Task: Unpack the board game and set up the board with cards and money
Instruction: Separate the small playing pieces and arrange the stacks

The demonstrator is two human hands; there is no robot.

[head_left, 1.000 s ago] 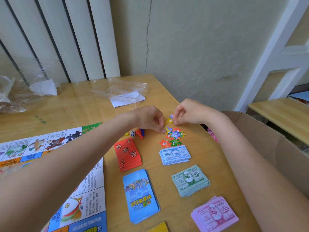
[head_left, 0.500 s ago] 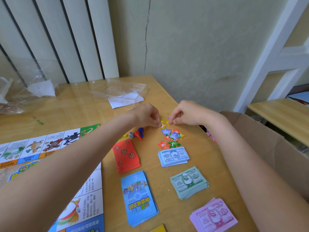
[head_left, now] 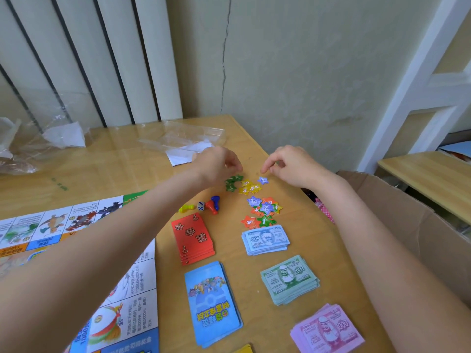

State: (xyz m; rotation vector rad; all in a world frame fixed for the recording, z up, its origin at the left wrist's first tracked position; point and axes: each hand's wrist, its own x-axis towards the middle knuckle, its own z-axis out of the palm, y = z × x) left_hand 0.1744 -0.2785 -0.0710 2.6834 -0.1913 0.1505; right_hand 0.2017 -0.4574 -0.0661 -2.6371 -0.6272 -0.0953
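We note a wooden table (head_left: 107,169) against a cracked pale-green wall (head_left: 293,72). White vertical slats (head_left: 114,54) stand behind its far edge. Crumpled clear plastic wrap (head_left: 38,146) lies far left; a flatter clear bag (head_left: 186,138) with white paper (head_left: 183,155) sits mid-table. An open cardboard box (head_left: 407,215) stands right, beside a wooden shelf (head_left: 428,174).

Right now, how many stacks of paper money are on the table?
3, in a column along the table's right side: blue 500 stack farthest, green 2000 stack in the middle, pink 1000 stack nearest.
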